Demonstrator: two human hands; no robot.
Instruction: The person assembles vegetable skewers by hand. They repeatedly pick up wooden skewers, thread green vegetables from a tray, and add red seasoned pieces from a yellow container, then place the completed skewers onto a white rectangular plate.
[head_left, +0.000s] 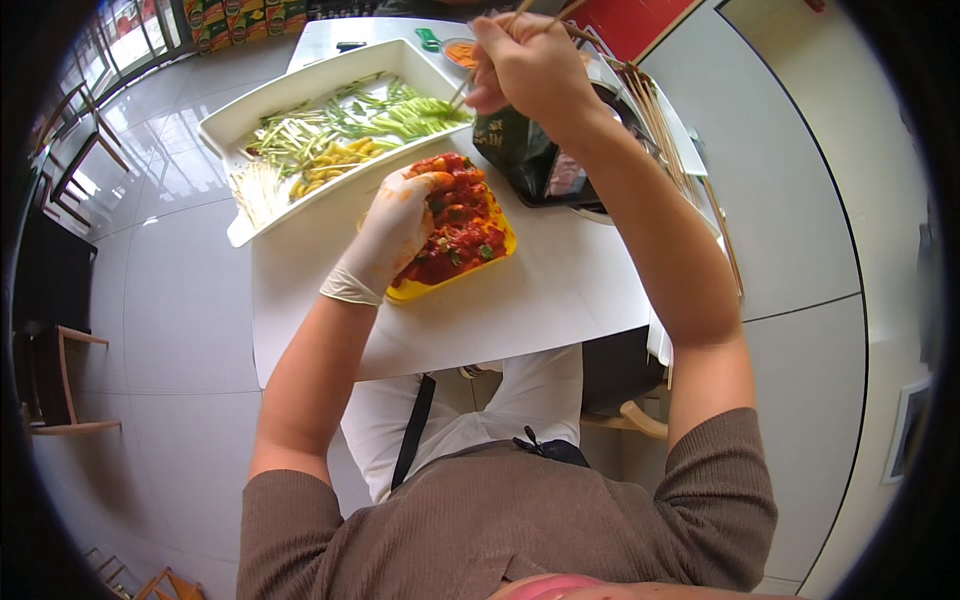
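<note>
My left hand (394, 217), in a stained white glove, rests at the left side of a yellow tray (450, 285). Chunks coated in red sauce with green bits, probably marinated meat (469, 244), fill that tray. Its fingertips reach into the chunks; whether they grip a piece is hidden. Bare and raised above the table's far side, my right hand (525, 67) is shut on thin wooden skewers (459, 94). One skewer slants down towards the green stems (420, 116) in a large white tray (337, 176). Also in it lie enoki mushrooms (255, 191) and yellow pickled peppers (334, 161).
A black plastic bag (517, 161) with a clear window sits right of the yellow tray. Bundled wooden sticks (660, 124) lie along the right side. Beyond are a bowl of orange food (459, 52) and a green object (427, 40). Everything stands on a white table (465, 337).
</note>
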